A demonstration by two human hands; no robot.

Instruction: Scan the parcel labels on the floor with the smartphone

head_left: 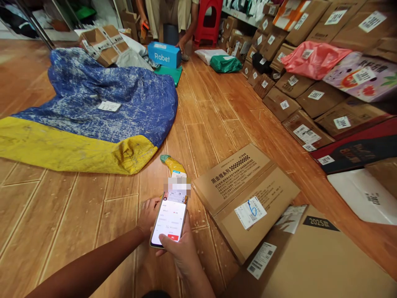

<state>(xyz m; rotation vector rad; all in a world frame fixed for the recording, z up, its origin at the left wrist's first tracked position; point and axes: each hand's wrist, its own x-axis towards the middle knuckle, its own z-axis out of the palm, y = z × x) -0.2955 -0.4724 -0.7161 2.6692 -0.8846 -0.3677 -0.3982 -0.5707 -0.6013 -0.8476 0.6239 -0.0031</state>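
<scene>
My right hand (182,248) grips a lit smartphone (168,223), its thumb at the lower screen near a red button. My left hand (149,213) is just left of the phone, partly hidden behind it. Its fingers curl at the near part of a yellow package (171,164) with a greenish end and a white shipping label; most of the package lies behind the phone. To the right, a flat brown carton (229,178) rests on the floor and bears a white label (250,212) with blue handwriting.
A big blue and yellow sack (130,91) spreads on the left, a small white parcel (109,106) on it. Labelled boxes (313,95) are stacked along the right. Ahead, another person's hand (183,41) touches a blue Rabet box (164,54), near a red stool (208,20). A large carton (322,260) is nearby.
</scene>
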